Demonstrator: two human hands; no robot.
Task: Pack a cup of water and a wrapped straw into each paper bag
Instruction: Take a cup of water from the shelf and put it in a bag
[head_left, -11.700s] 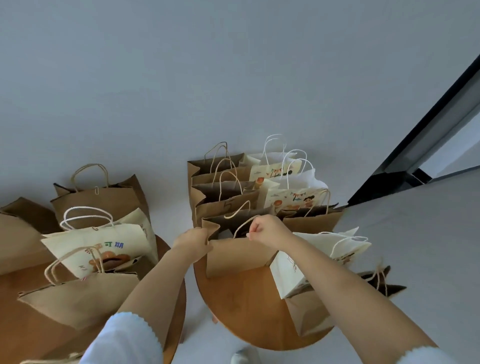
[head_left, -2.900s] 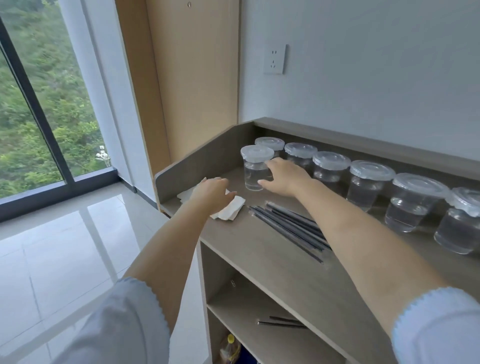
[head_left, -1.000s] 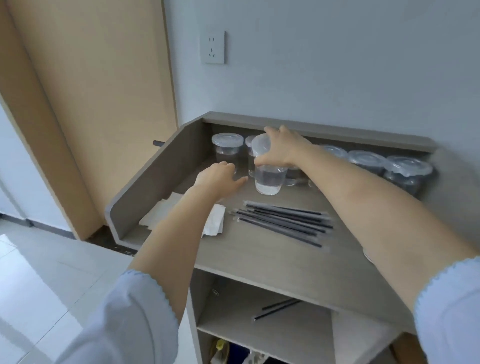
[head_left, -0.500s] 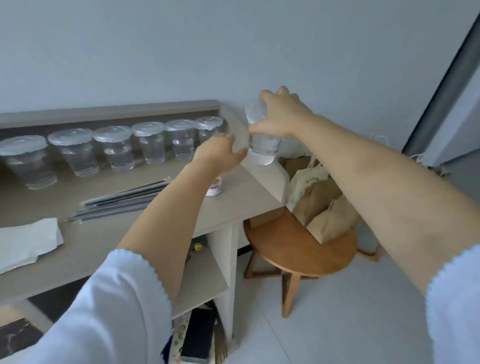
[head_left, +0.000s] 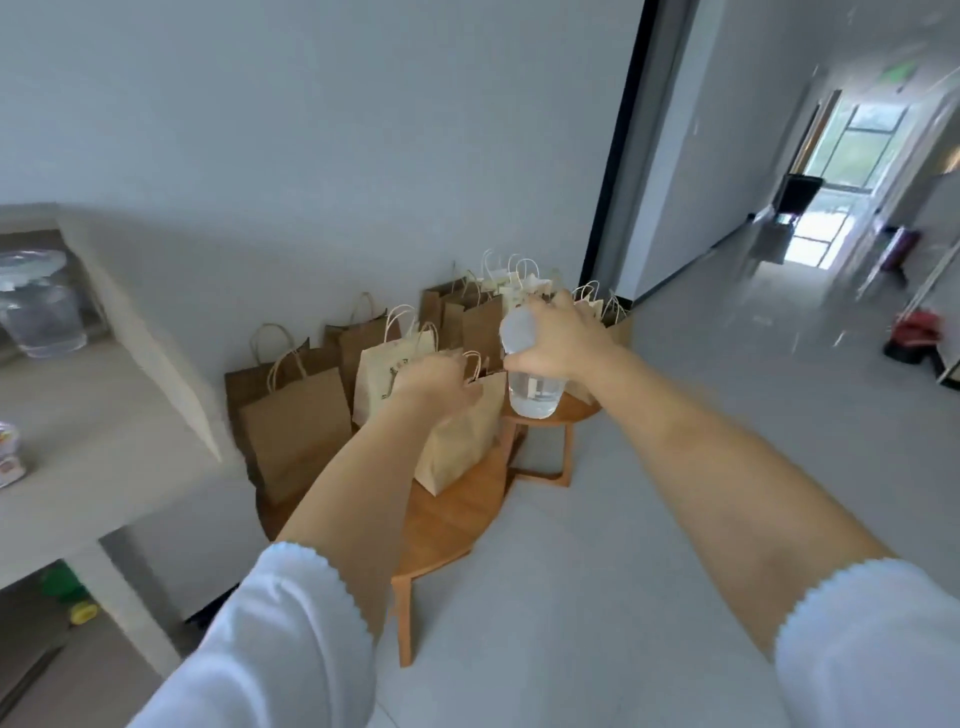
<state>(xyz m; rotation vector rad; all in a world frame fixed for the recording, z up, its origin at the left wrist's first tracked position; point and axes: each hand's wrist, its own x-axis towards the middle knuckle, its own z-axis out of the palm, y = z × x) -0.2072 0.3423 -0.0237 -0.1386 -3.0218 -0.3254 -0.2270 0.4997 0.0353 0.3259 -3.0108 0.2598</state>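
The right hand (head_left: 563, 335) gripped a clear lidded plastic cup of water (head_left: 532, 382) from above, its fingers curled round the rim — the cup hung in the air over brown and cream paper bags (head_left: 457, 431) crowding two round wooden tables (head_left: 447, 525). The left hand (head_left: 434, 382) reached beside the nearest bag's handles; whether it held anything could not be told.

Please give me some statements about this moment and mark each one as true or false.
1. The right hand holds a lidded cup of water. True.
2. The cup is already inside a paper bag. False: it is held in the air above the bags.
3. The left hand reaches toward a brown paper bag on the wooden stool. True.
4. Only one bag is in view. False: many bags stand there.
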